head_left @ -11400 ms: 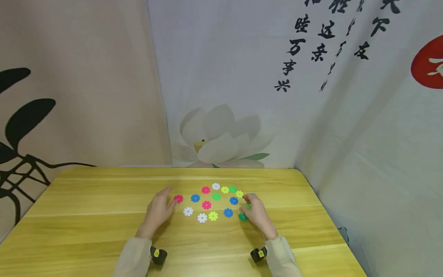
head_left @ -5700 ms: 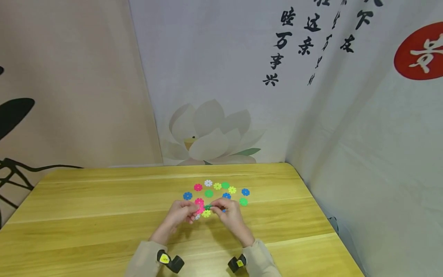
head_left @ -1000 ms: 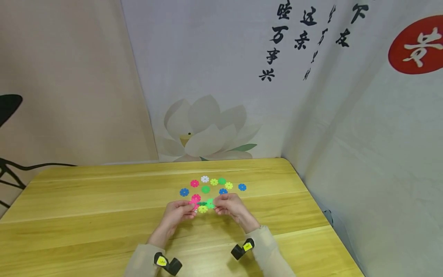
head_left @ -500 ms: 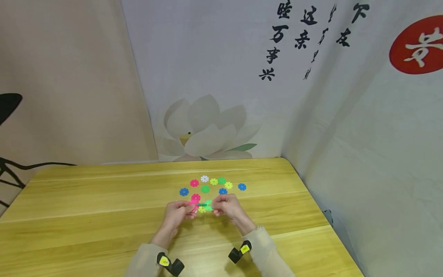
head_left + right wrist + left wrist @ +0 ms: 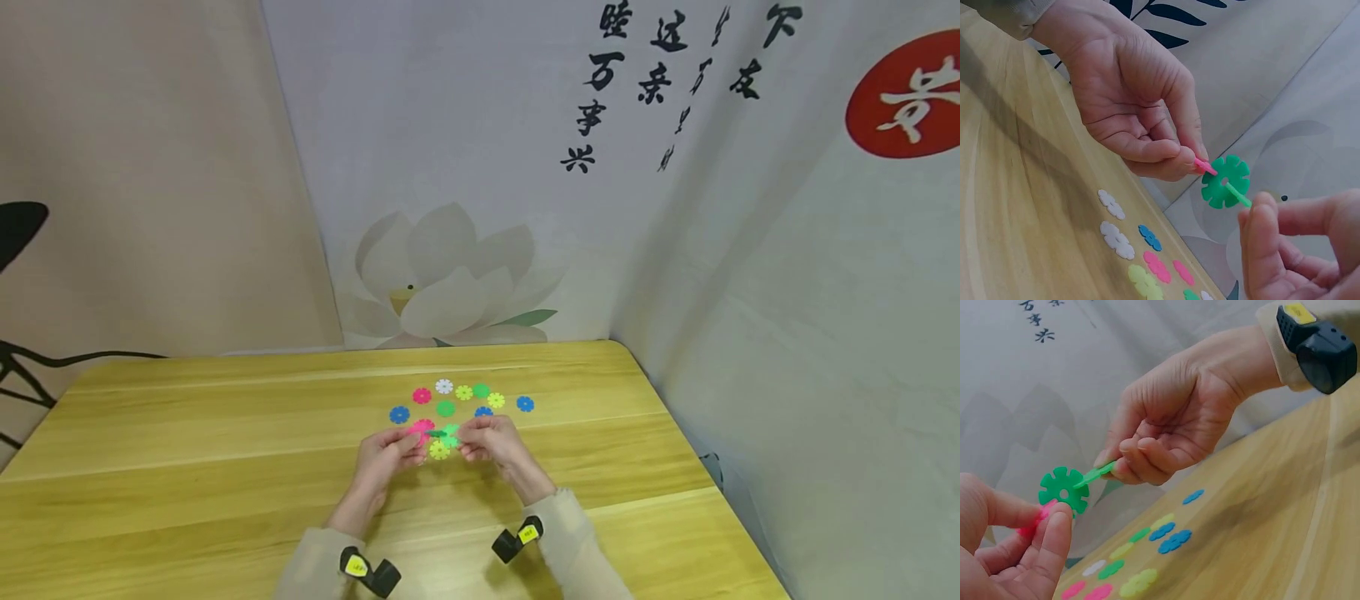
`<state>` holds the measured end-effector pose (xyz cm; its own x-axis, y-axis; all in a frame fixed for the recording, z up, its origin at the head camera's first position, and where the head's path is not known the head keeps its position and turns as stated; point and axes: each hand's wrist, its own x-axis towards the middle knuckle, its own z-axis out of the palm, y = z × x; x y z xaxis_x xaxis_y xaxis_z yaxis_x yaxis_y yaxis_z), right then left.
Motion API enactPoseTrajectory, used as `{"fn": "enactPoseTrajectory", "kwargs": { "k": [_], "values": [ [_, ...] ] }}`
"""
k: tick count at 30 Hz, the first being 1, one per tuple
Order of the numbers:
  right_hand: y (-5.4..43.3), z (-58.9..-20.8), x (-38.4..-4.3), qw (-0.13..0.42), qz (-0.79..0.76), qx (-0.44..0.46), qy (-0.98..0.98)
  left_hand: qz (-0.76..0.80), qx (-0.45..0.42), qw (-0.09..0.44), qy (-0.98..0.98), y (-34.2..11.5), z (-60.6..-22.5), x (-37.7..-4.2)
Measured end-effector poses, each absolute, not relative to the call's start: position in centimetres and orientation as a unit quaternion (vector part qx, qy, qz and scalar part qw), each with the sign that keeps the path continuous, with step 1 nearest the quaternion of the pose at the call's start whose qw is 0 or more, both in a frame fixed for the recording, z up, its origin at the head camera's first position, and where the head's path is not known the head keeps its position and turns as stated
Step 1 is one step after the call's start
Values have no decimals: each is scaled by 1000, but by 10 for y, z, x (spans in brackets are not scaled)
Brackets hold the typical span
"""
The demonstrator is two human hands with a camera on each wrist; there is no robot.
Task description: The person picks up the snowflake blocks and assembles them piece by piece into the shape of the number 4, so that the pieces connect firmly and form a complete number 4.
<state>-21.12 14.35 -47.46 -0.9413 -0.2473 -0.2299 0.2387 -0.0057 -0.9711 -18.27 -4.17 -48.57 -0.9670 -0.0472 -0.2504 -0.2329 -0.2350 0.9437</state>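
My left hand (image 5: 384,457) pinches a pink notched plastic disc (image 5: 1040,517) between thumb and fingers. In the right wrist view, that disc's edge sits in a slot of a darker green notched disc (image 5: 1215,192). On the opposite side, a light green disc (image 5: 1238,194) meets the green one at an angle, seemingly in another slot. Thumb and fingers of my right hand (image 5: 498,444) pinch this light green disc. All three pieces are held above the table. Fingertips hide part of the pink and light green discs.
Several loose notched discs lie on the wooden table (image 5: 225,450): blue (image 5: 400,414), pink (image 5: 422,396), white (image 5: 444,387), green (image 5: 446,408) and yellow (image 5: 439,451). Another blue disc (image 5: 525,404) lies farthest right. Printed curtains (image 5: 480,167) stand behind the table.
Earliest, my hands reached for discs apart. Later the pink and darker green discs were joined; the light green disc then left the table. Over the last second my right hand moved slightly left.
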Motion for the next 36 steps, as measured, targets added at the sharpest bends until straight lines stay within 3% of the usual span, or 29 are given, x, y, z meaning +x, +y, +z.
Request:
{"fn": "enactPoseTrajectory", "kwargs": {
  "k": [10,25,36],
  "values": [
    [137,-470,-210,159,-719,12,677,797,-104,94,587,-35,-489,-184],
    [129,-474,-213,154,-708,4,689,809,-124,83,569,-28,-491,-183],
    [170,-486,-246,56,-692,52,718,816,-140,64,557,-35,-492,-186]
  ]
}}
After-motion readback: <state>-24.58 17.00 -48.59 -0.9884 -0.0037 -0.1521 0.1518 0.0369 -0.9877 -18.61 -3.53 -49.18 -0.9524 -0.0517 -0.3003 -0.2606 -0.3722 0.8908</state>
